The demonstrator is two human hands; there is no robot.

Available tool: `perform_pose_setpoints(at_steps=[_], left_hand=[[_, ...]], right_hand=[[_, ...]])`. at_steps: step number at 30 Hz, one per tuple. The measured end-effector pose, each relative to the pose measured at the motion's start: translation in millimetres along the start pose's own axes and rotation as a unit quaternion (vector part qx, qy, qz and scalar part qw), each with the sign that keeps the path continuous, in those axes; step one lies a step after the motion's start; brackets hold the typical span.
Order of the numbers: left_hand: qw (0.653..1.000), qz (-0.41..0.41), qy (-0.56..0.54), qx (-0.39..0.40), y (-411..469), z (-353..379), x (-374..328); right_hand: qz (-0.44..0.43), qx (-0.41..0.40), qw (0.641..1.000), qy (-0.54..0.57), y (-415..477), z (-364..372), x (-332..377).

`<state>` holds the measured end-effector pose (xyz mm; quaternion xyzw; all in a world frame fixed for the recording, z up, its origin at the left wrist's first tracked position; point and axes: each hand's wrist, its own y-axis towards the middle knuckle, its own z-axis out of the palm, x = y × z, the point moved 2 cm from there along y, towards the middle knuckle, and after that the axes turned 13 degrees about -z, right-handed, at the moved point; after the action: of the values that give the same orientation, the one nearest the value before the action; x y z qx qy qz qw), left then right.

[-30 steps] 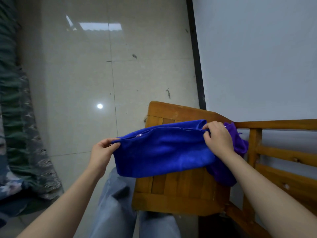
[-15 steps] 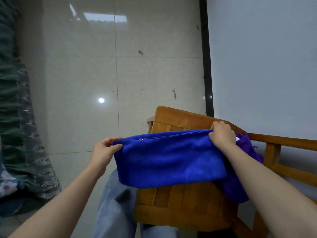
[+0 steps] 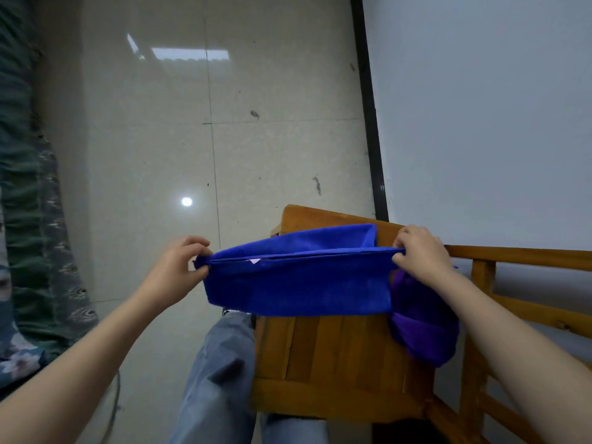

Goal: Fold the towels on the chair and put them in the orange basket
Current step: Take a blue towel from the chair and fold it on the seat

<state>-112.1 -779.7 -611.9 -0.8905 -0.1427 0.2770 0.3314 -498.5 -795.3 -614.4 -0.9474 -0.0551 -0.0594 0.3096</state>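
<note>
Holding a soft bright blue towel (image 3: 301, 283) stretched out in the middle of the frame, the left hand (image 3: 174, 270) pinches one top corner and the right hand (image 3: 419, 254) pinches the other. It hangs folded over the brown wooden chair (image 3: 336, 357). A crumpled purple towel (image 3: 423, 331) lies on the chair at lower right.
</note>
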Motion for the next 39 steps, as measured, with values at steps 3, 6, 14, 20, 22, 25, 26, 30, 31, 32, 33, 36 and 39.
perform_pose_setpoints(at_steps=[3, 6, 14, 20, 22, 25, 26, 30, 31, 32, 33, 36, 39], left_hand=[[0.998, 0.052, 0.018, -0.006, -13.2, -14.1, -6.8], [0.999, 0.035, 0.024, -0.03, -15.8, -17.4, -9.8], [0.994, -0.005, -0.084, -0.068, 1.5, -8.9, -5.0], [0.989, -0.026, -0.131, -0.055, 17.9, -3.1, 10.1], [0.988, -0.035, -0.139, -0.054, 23.3, -3.4, 15.6], [0.988, -0.038, -0.138, -0.051, 23.8, -5.2, 18.8], [0.989, -0.037, -0.134, -0.049, 23.0, -7.3, 18.1], [0.994, 0.026, -0.097, -0.052, 8.5, -33.6, 11.1], [0.993, 0.059, -0.079, -0.066, 1.9, -44.5, 8.0], [0.99, 0.101, -0.055, -0.085, -5.6, -56.5, 3.5], [0.983, 0.146, -0.029, -0.108, -13.8, -68.4, -2.6], [0.952, 0.261, -0.011, -0.162, -35.8, -88.1, -19.9], [0.941, 0.293, -0.001, -0.169, -51.7, -78.0, -31.8]], right_hand=[[0.009, 0.019, 0.998, 0.054, -10.8, 6.0, 0.7], [0.05, -0.047, 0.995, 0.075, 0.9, 15.7, 6.2], [0.034, -0.106, 0.994, 0.02, 54.6, 17.9, 34.7], [-0.058, -0.045, 0.997, -0.009, 79.2, 24.0, 37.7], [-0.077, -0.026, 0.996, -0.048, 83.0, 24.8, 39.3], [-0.084, -0.012, 0.992, -0.092, 80.5, 25.1, 40.7], [-0.087, -0.003, 0.991, -0.104, 79.3, 24.7, 39.9], [-0.067, -0.037, 0.996, -0.051, 55.7, -3.6, 30.7], [-0.062, -0.081, 0.995, -0.016, 42.1, -16.8, 26.3], [-0.063, -0.135, 0.989, 0.017, 24.9, -30.5, 21.3], [-0.069, -0.182, 0.98, 0.045, 5.5, -42.9, 17.5], [-0.095, -0.259, 0.959, 0.059, -52.9, -63.0, 12.0], [-0.083, -0.321, 0.943, 0.028, -91.2, -63.2, 9.8]])
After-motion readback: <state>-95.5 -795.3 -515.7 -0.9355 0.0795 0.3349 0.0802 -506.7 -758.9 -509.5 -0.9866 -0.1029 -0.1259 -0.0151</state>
